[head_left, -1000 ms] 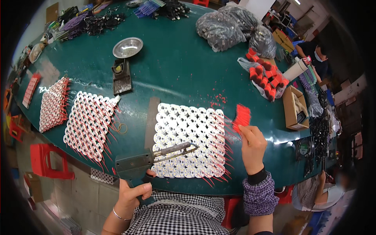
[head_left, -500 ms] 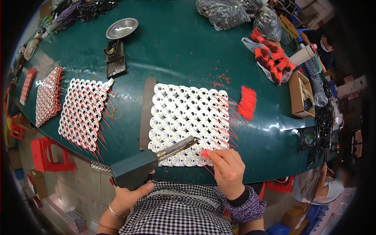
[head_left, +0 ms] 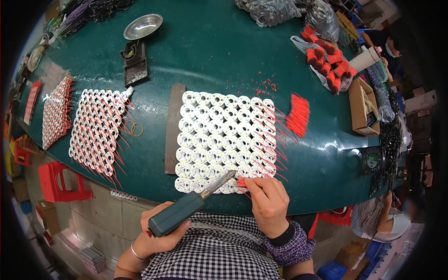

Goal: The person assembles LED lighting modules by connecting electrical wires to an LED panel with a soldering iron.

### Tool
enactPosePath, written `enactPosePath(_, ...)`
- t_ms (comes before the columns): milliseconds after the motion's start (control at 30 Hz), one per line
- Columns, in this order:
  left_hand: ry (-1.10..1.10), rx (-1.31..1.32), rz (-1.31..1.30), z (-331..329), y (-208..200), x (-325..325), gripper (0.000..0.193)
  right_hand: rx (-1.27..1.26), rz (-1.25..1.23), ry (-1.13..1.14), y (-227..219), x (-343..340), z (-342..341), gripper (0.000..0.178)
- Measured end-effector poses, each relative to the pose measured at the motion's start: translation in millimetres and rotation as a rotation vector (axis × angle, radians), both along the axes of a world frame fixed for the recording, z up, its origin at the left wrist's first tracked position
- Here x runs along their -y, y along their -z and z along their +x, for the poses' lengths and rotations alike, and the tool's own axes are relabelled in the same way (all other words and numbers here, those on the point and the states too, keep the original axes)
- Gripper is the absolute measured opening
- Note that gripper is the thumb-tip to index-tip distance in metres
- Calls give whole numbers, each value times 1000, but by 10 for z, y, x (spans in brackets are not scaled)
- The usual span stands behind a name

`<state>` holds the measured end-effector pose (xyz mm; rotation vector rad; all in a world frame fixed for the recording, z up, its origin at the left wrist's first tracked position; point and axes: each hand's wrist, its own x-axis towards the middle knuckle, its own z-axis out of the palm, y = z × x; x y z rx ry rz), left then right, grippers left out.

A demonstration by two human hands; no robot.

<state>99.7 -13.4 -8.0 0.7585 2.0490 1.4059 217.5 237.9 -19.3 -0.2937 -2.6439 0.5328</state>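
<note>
My left hand [head_left: 161, 237] is closed round the grip of a dark green soldering gun [head_left: 181, 213]. Its metal tip reaches over the lower rows of a square panel of round white LED boards [head_left: 212, 137]. Pinched between the fingers of my right hand [head_left: 270, 204] are several short red wires [head_left: 241, 181], right beside that tip at the panel's lower edge. Whether tip and wire touch cannot be made out. Red wires stick out to the right from the boards in the panel's right-hand columns. A brown strip [head_left: 175, 133] lies along the panel's left side.
A bundle of red wires [head_left: 297, 115] lies right of the panel. Wired panels [head_left: 95, 133] and rubber bands [head_left: 134, 129] lie left. Farther back are a metal bowl [head_left: 143, 26], a dark metal tray [head_left: 136, 70], red bundles [head_left: 330, 65] and a cardboard box [head_left: 362, 112]. People sit at right.
The soldering gun has tilted, its body swinging down and right while the tip stays near the wires. My right hand keeps its pinch almost in place.
</note>
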Motion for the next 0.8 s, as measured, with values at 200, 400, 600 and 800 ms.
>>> enactPosePath(200,17,1,-18,-4,-23,-25,28,9,25,26,-60,-15,39,29)
enactPosePath(400,45,-7,-6,-11,-26,-112,29,18,39,71,-83,-71,96,29)
enactPosePath(600,5,45,-30,30,11,-63,27,13,4,28,-105,-9,36,29)
enactPosePath(800,-1,-4,-33,53,53,7,27,23,2,25,-22,19,9,29)
